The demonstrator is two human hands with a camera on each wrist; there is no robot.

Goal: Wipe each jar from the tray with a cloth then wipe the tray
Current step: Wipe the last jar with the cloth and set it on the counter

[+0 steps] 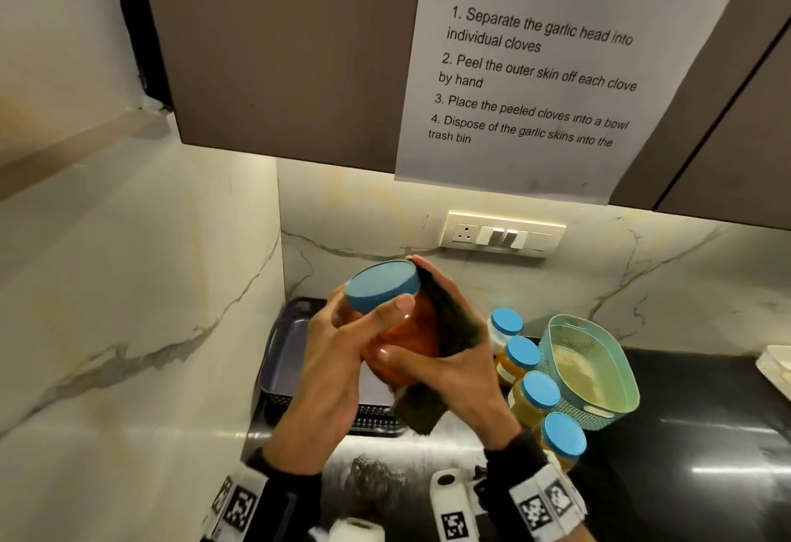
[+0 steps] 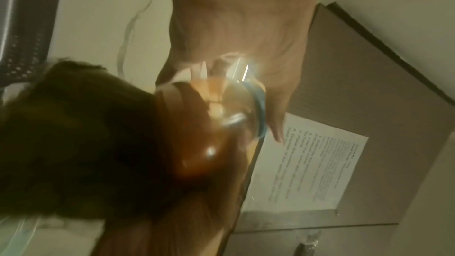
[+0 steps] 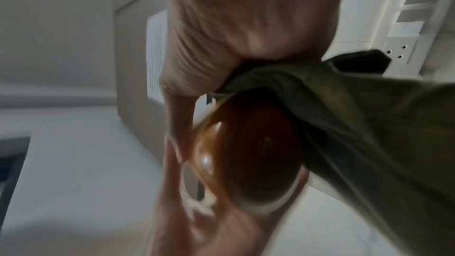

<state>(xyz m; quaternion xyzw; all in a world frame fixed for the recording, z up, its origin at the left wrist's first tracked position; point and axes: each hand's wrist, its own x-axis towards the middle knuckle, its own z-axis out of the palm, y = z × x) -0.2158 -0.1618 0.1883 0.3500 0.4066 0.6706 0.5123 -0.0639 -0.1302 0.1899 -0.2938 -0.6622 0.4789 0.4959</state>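
held up over the dark tray [image 1: 280, 353], tilted with its blue lid [image 1: 381, 284] toward the wall: a glass jar of orange-brown contents [image 1: 406, 336]. left hand [image 1: 338, 353] curled around the jar just below the lid, thumb across the front, fingers behind. right hand [image 1: 453, 353] wrapped on the jar's far side and base, pressing a dark olive cloth [image 1: 445, 314] flat against the glass; cloth's loose end hanging below the palm. standing in a row on the black counter [image 1: 706, 413], right of the tray: four more blue-lidded jars [image 1: 537, 391], just beside a teal basket [image 1: 590, 370]. taped on the cabinet above: a printed instruction sheet [image 1: 535, 70].
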